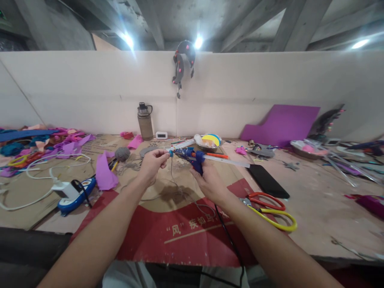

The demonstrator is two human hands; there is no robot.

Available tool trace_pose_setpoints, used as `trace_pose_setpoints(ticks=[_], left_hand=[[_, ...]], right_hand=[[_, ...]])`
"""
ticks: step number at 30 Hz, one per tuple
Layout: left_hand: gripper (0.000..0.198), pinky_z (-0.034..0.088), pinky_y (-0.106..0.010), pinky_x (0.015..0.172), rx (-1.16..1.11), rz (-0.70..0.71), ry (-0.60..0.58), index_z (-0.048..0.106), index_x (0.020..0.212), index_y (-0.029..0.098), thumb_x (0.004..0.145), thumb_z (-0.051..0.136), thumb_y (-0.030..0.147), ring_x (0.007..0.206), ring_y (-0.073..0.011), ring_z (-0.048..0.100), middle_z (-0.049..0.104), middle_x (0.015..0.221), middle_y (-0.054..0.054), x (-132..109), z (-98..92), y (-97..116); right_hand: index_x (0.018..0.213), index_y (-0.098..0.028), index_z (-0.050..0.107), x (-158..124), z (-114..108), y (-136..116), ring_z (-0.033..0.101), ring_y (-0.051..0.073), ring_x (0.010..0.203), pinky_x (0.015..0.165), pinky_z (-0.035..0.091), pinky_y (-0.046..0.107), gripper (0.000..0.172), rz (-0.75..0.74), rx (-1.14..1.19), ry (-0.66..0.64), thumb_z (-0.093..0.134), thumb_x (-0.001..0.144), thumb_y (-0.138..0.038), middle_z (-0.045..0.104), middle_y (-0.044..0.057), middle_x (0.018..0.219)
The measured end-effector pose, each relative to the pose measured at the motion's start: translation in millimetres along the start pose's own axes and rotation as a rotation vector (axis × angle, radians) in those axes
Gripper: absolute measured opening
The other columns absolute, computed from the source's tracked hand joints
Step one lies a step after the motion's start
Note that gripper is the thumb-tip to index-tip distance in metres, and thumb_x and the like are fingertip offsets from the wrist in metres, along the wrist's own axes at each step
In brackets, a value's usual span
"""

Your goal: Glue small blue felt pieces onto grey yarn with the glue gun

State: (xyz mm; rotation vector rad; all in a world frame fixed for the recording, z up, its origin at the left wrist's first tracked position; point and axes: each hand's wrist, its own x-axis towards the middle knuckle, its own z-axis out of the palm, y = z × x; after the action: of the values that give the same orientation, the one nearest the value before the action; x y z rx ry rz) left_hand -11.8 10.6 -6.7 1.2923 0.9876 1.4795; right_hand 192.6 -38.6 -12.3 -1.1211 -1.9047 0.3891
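My right hand (210,182) is wrapped round the grip of a blue glue gun (189,155), whose nozzle points left and whose black cord (228,236) trails back toward me. My left hand (153,162) is closed in a pinch on a small teal piece (171,153) held right at the nozzle tip. A thin grey thread (177,188) hangs down from that spot onto the red and brown cardboard (180,232) covering the table.
Red and yellow scissors (270,208) and a black phone (267,180) lie right of my hand. A power strip (75,192) with white cables sits left. Pink and purple felt scraps (60,144), a grey yarn ball (122,153), a water bottle (145,121) and a purple sheet (282,124) stand farther back.
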Motion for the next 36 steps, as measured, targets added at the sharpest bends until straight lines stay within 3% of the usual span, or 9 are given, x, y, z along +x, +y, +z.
trace_pose_setpoints(ticks=[13, 27, 36], left_hand=[[0.027, 0.026, -0.020, 0.041, 0.006, -0.027, -0.014, 0.063, 0.071, 0.012, 0.061, 0.078, 0.032, 0.044, -0.0040, 0.038, 0.049, 0.055, 0.003, 0.1, 1.2, -0.9], [0.026, 0.025, -0.020, 0.041, 0.000, -0.032, -0.012, 0.063, 0.071, 0.012, 0.061, 0.078, 0.031, 0.044, -0.0038, 0.038, 0.049, 0.055, 0.003, -1.6, 3.1, 4.0], [0.028, 0.026, -0.019, 0.042, -0.019, -0.039, 0.016, 0.062, 0.070, 0.013, 0.058, 0.079, 0.032, 0.045, -0.0041, 0.038, 0.048, 0.055, 0.004, -0.2, 0.0, 6.1]], right_hand=[[0.118, -0.016, 0.051, 0.0, 0.8, 2.5, 0.061, 0.027, 0.097, 0.089, 0.047, 0.044, 0.034, -0.003, -0.018, 0.010, 0.047, 0.087, -0.029, 0.065, 0.014, 0.105], [0.122, -0.015, 0.050, -0.3, 0.6, 4.1, 0.060, 0.026, 0.101, 0.090, 0.046, 0.043, 0.037, -0.016, -0.013, -0.011, 0.047, 0.088, -0.029, 0.064, 0.014, 0.111], [0.118, -0.017, 0.051, 0.2, -0.6, 1.3, 0.063, 0.026, 0.089, 0.079, 0.051, 0.041, 0.036, 0.037, 0.041, 0.010, 0.050, 0.084, -0.029, 0.067, 0.011, 0.098]])
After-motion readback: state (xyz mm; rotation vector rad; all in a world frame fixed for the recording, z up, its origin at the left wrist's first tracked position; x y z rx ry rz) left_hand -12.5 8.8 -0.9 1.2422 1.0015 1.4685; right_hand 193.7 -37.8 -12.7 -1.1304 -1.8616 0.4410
